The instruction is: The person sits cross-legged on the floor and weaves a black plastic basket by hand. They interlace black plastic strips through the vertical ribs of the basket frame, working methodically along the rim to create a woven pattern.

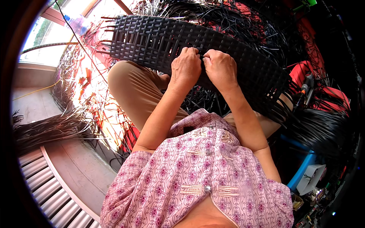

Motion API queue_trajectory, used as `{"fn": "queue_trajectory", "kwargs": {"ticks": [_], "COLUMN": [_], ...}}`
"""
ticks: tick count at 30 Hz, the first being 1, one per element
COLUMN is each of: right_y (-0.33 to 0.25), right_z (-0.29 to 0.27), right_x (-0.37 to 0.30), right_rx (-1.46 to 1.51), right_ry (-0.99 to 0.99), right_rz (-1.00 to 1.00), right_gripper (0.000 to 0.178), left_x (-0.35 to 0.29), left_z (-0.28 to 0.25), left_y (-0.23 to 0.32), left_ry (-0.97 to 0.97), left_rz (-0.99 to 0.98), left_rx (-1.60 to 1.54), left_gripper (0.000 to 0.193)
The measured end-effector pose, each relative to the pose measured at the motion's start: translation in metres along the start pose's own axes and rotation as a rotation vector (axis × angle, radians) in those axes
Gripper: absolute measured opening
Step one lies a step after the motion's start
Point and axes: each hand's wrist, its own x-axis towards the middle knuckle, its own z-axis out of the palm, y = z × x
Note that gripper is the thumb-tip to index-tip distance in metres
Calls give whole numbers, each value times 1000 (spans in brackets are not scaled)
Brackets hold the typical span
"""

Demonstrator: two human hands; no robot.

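1. Left forearm (161,108): bare, reaching forward and slanting inward, toward the right.
2. Right forearm (247,119): bare, reaching forward and slanting inward, toward the left.
3. Left hand (186,67): back uppermost, fingers curled under, fingertips largely hidden from view.
4. Right hand (221,69): back uppermost, fingers bent inward, thumb side facing the left hand.
5. Both hands: side by side, roughly level, a narrow gap between them.

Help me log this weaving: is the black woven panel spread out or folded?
Spread out: the black woven panel reaches in one long band from its loose strand ends to the right leg, no fold showing.
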Motion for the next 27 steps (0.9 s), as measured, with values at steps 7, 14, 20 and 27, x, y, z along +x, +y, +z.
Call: {"fn": "queue_trajectory", "kwargs": {"ticks": [7, 14, 20, 27], "right_y": [9, 9, 7, 9], "right_z": [0, 0, 1, 6], "right_x": [8, 8, 10, 10], "right_rx": [8, 9, -8, -35], "right_ry": [-28, -31, -39, -13], "right_rz": [-15, -48, -49, -51], "right_gripper": [12, 12, 12, 10], "left_x": [10, 11, 8, 14], "left_z": [-11, -11, -18, -31], "left_y": [-19, -27, -20, -10], "left_ry": [-50, -128, -97, -183], "left_rz": [113, -12, 48, 64], "left_rx": [-178, -378, -59, 138], "left_gripper": [20, 25, 28, 26]}}
